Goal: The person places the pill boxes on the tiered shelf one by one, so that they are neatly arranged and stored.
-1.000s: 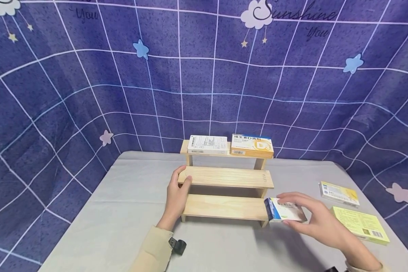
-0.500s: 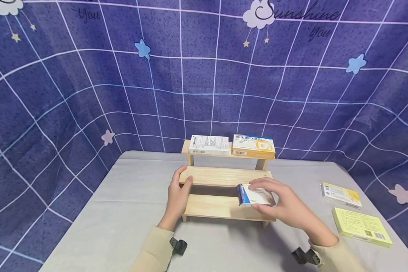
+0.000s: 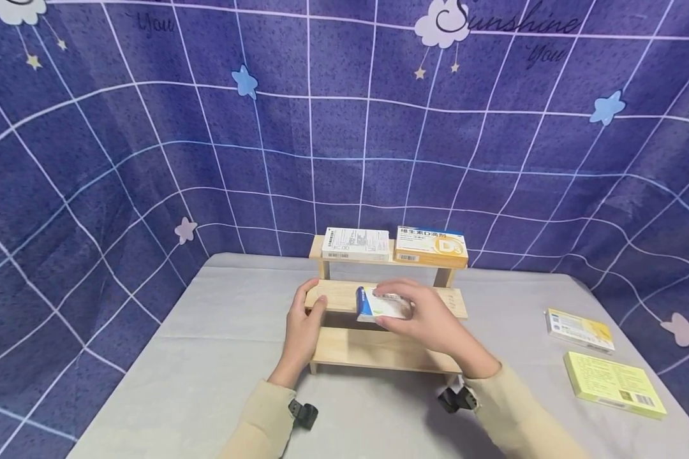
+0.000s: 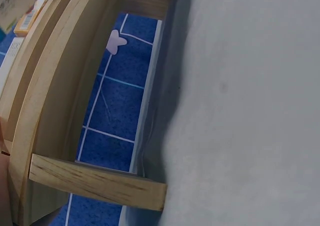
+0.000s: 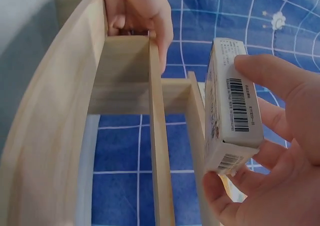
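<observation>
A three-step wooden rack stands on the table. My left hand grips the left end of its middle step, thumb over the top edge. Between thumb and fingers, my right hand holds a small white and blue medicine box over the middle step. In the right wrist view that box shows barcodes, and it appears raised off the wood. On the top step lie a white medicine box and, to its right, an orange and white vitamin D drops box.
On the right side of the grey-covered table lie a white and yellow box and a yellow-green box. A dark blue grid-patterned curtain hangs behind and at both sides.
My right hand has carried the white and blue medicine box leftward from beside the rack's right end, up over the lower step to the middle one. The left hand keeps its grip.
</observation>
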Available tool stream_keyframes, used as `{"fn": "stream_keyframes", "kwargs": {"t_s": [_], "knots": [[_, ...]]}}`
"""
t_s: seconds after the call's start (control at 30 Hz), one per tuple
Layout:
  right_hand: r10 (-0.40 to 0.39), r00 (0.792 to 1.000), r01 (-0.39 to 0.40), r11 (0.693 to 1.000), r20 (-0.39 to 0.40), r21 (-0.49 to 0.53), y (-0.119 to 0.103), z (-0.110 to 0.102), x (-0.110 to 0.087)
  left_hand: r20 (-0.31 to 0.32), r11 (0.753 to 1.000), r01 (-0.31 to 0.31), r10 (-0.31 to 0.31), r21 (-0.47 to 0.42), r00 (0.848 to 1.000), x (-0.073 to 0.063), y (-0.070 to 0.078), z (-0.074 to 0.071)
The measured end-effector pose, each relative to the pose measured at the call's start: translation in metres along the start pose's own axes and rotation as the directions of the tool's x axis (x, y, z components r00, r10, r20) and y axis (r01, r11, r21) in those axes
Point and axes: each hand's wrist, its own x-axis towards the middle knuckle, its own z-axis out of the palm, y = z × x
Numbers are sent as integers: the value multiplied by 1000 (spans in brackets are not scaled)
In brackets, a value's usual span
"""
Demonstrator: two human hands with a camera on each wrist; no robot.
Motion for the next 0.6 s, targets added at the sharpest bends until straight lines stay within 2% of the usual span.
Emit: {"fn": "stream_keyframes", "kwargs": {"t_s": [0.27,0.33,0.5,0.6], "knots": [[61,998,-60,998,35,-33,3,23,25,-7,1000,12,-12,-13,1000,0,1,-2],[78,996,-75,996,46,-53,4,27,30,-8,1000,21,-22,-18,1000,-1,8,-2],[122,990,-116,990,73,-85,4,34,41,4,1000,21,-21,-19,1000,-9,35,-4],[144,987,-137,986,75,-90,4,37,47,5,1000,16,-16,-12,1000,-13,44,-5]]}}
